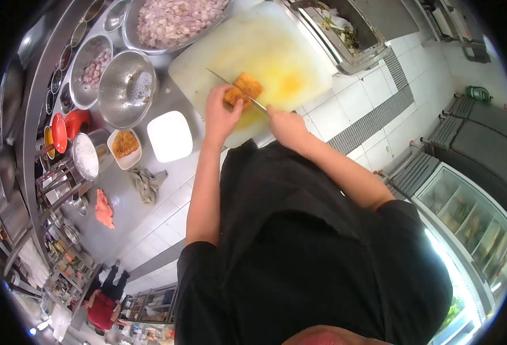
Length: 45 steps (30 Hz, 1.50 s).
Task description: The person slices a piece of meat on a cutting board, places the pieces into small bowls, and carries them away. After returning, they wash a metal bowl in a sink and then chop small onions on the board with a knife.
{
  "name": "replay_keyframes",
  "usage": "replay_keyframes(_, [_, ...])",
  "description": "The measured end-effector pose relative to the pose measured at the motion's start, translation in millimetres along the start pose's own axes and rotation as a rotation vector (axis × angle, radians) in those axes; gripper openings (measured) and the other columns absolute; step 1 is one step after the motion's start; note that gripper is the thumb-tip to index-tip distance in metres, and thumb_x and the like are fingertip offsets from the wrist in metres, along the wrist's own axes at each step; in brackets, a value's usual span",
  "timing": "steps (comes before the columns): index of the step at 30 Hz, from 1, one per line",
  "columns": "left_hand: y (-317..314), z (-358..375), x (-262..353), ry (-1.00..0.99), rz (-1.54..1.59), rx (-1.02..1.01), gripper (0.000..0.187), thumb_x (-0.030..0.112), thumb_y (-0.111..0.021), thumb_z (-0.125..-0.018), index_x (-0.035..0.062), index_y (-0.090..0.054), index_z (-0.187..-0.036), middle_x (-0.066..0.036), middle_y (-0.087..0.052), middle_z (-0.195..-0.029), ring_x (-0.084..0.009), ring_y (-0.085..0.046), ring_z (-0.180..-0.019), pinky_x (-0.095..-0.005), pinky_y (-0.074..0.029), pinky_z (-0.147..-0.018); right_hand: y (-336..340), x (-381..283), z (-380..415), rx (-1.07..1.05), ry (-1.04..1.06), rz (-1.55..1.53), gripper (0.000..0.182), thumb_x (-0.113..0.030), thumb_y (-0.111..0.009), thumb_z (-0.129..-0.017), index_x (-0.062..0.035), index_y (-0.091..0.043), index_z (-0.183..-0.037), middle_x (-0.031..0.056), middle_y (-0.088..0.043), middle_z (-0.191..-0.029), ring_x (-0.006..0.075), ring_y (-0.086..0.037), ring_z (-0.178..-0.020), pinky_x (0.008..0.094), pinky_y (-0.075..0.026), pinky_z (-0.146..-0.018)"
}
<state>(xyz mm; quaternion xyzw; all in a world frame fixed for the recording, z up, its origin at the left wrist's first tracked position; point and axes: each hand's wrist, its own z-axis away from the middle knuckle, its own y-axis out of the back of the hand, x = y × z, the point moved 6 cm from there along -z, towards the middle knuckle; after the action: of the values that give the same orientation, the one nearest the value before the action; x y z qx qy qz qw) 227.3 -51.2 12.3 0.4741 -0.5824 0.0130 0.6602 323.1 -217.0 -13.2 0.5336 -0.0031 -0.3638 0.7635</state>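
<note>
On the white cutting board (207, 54), stained yellow in places, lies a golden-brown fried block of food (249, 84). The blade of a kitchen knife (222, 77) crosses it, with one part on each side. My right hand (288, 127) is wrapped round the knife's handle. My left hand (223, 114) is closed on the near-left part of the fried block, its fingertips close to the blade. Whether the blade has passed fully through cannot be seen.
Left of the board stand a colander (114, 103), a white square dish (170, 137) and a bowl of fried food (125, 144). A large bowl of peeled shallots (175, 23) is behind. A scrap bin (351, 37) adjoins the board's right. A person in red (101, 310) is far off.
</note>
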Motion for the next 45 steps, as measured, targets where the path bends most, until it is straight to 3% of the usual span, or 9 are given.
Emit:
replay_keyframes(5, [7.4, 8.3, -3.7, -0.077, -0.044, 0.068, 0.039, 0.011, -0.078, -0.082, 0.0022, -0.060, -0.116, -0.015, -0.063, -0.112, -0.0334, -0.064, -0.104, -0.0411, -0.052, -0.093, 22.2, -10.0, -26.3, 0.011, -0.001, 0.033, 0.020, -0.011, -0.058, -0.092, -0.0037, -0.057, -0.110, 0.0189, -0.073, -0.080, 0.0378, -0.075, -0.079, 0.0487, -0.058, -0.068])
replay_keyframes(11, [5.1, 8.4, -11.7, -0.027, 0.012, 0.030, 0.039, 0.011, -0.079, -0.082, 0.0022, -0.060, -0.114, -0.014, -0.063, -0.111, -0.0325, -0.063, -0.102, -0.0405, -0.053, -0.091, 85.7, -18.9, 52.5, 0.046, -0.012, 0.031, 0.014, -0.009, -0.054, -0.091, -0.0017, -0.055, -0.103, 0.0204, -0.069, -0.074, 0.0404, -0.070, -0.069, 0.0515, -0.054, -0.061])
replay_keyframes(17, [8.4, 2.2, -6.4, -0.045, -0.022, -0.015, 0.040, 0.011, -0.079, -0.080, 0.0022, -0.060, -0.114, -0.014, -0.063, -0.110, -0.0330, -0.063, -0.103, -0.0402, -0.053, -0.091, 98.8, -30.7, 88.7, -0.080, -0.028, 0.106, 0.027, -0.008, -0.060, -0.087, -0.0011, -0.055, -0.112, 0.0171, -0.071, -0.073, 0.0370, -0.073, -0.069, 0.0473, -0.057, -0.061])
replay_keyframes(19, [8.5, 0.2, -3.3, -0.017, -0.003, -0.063, 0.038, 0.009, -0.077, -0.080, 0.0036, -0.062, -0.114, -0.015, -0.063, -0.112, -0.0372, -0.059, -0.109, -0.0442, -0.048, -0.096, 100.9, -34.1, 90.7, -0.093, -0.051, 0.087, 0.013, -0.008, -0.056, -0.091, -0.0002, -0.054, -0.102, 0.0183, -0.068, -0.072, 0.0403, -0.069, -0.068, 0.0517, -0.054, -0.061])
replay_keyframes(25, [10.7, -5.1, -14.8, 0.074, 0.126, -0.087, 0.035, 0.010, -0.078, -0.080, 0.0031, -0.062, -0.110, -0.012, -0.065, -0.104, -0.0315, -0.064, -0.100, -0.0406, -0.052, -0.091, 79.4, -59.7, 28.2, -0.070, -0.030, 0.087, 0.023, -0.009, -0.061, -0.090, 0.0001, -0.060, -0.111, 0.0174, -0.075, -0.087, 0.0351, -0.075, -0.080, 0.0459, -0.060, -0.067])
replay_keyframes(28, [10.7, -4.8, -9.1, -0.036, 0.015, -0.079, 0.031, 0.008, -0.077, -0.080, 0.0037, -0.062, -0.107, -0.012, -0.066, -0.100, -0.0314, -0.065, -0.097, -0.0404, -0.052, -0.089, 77.8, -76.2, 9.0, -0.090, -0.024, 0.184, 0.023, -0.009, -0.062, -0.090, 0.0006, -0.061, -0.111, 0.0155, -0.076, -0.091, 0.0346, -0.076, -0.083, 0.0451, -0.060, -0.069])
replay_keyframes(34, [6.7, -0.7, -6.0, -0.092, -0.034, -0.002, 0.028, 0.008, -0.076, -0.080, 0.0033, -0.063, -0.104, -0.013, -0.065, -0.100, -0.0336, -0.064, -0.096, -0.0411, -0.051, -0.087, 87.3, -65.5, 45.9, -0.054, -0.006, 0.118, 0.017, -0.006, -0.056, -0.091, -0.0004, -0.058, -0.107, 0.0169, -0.073, -0.084, 0.0358, -0.074, -0.077, 0.0462, -0.058, -0.066])
replay_keyframes(38, [8.7, -4.6, -8.4, -0.012, 0.028, -0.099, 0.028, 0.009, -0.077, -0.080, 0.0031, -0.063, -0.104, -0.013, -0.065, -0.101, -0.0337, -0.064, -0.099, -0.0421, -0.051, -0.089, 72.2, -80.2, -8.2, -0.064, -0.015, 0.118, 0.021, -0.007, -0.063, -0.088, 0.0011, -0.063, -0.108, 0.0158, -0.076, -0.091, 0.0354, -0.076, -0.085, 0.0437, -0.060, -0.071])
replay_keyframes(45, [4.9, 2.6, -3.4, -0.103, -0.018, -0.077, 0.026, 0.007, -0.075, -0.079, 0.0053, -0.063, -0.102, -0.013, -0.064, -0.103, -0.0359, -0.060, -0.102, -0.0448, -0.049, -0.091, 89.5, -71.3, 43.7, -0.118, -0.080, 0.118, 0.022, -0.006, -0.057, -0.091, 0.0004, -0.059, -0.112, 0.0178, -0.074, -0.087, 0.0361, -0.074, -0.078, 0.0462, -0.059, -0.069])
